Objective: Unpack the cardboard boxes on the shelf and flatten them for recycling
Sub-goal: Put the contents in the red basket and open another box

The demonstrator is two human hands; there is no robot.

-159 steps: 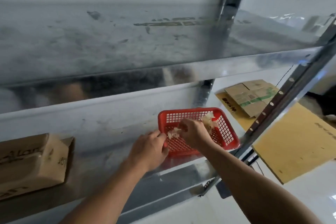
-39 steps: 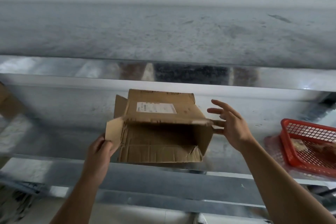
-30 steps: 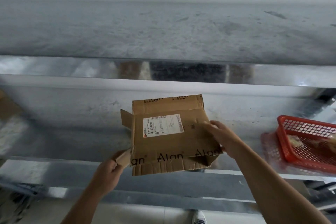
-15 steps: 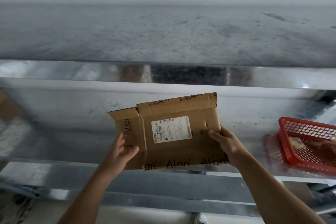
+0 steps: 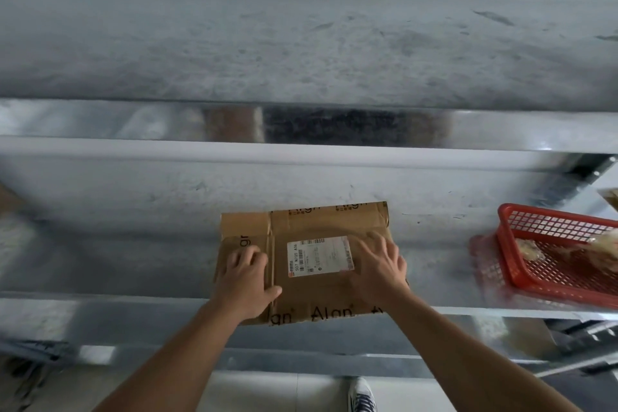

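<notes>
Left hand [image 5: 245,278] presses open fingers on the cardboard box [image 5: 311,298], held up a moment ago, now lying flattened on the shelf [image 5: 117,244]. Right hand [image 5: 378,267] presses it too, fingers spread. Red basket [image 5: 561,293] stands far right.

Storeroom: galvanised metal shelving [image 5: 133,244], flattened shipping carton [image 5: 311,294], red plastic basket [image 5: 521,264].

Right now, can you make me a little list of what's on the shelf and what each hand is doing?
box: brown cardboard box, flattened, lying on the metal shelf, white label facing up
left hand: presses on the box's left flap
right hand: fingers spread, presses beside the label
basket: red basket at the right, apart from the box, pale crumpled bits inside
floor: one shoe below
</notes>
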